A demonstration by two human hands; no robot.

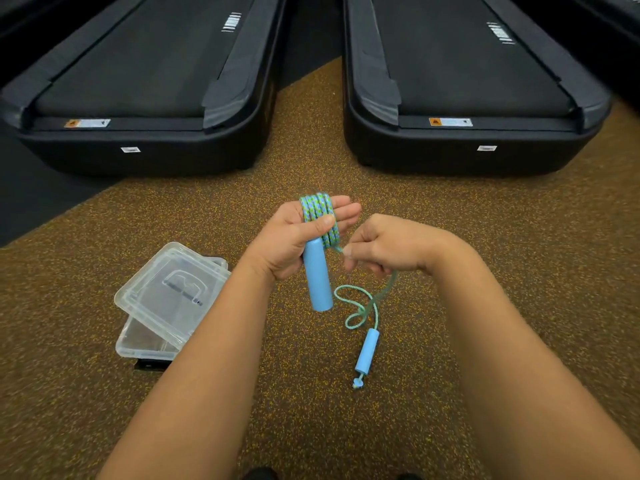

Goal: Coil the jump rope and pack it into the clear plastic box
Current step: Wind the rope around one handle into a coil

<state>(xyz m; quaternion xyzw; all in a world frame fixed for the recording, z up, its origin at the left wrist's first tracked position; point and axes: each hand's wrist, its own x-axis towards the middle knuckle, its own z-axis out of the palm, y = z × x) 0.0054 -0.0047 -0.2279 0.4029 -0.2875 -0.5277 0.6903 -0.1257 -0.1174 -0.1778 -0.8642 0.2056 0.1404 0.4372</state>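
Note:
My left hand (294, 237) holds one light-blue handle (318, 278) of the jump rope upright, thumb pressing it. Several turns of the green-and-blue rope (317, 213) are wound round its straight fingers. My right hand (384, 249) pinches the rope just right of the coil. From there the loose rope (360, 308) hangs in a loop down to the second blue handle (367, 351), which lies on the floor. The clear plastic box (145, 346) sits on the floor to the left, its clear lid (173, 292) lying askew across it.
Two black treadmill decks (145, 109) (464, 109) stand ahead with a strip of speckled brown rubber floor (304, 140) between them. A black mat (31, 199) borders the floor at left.

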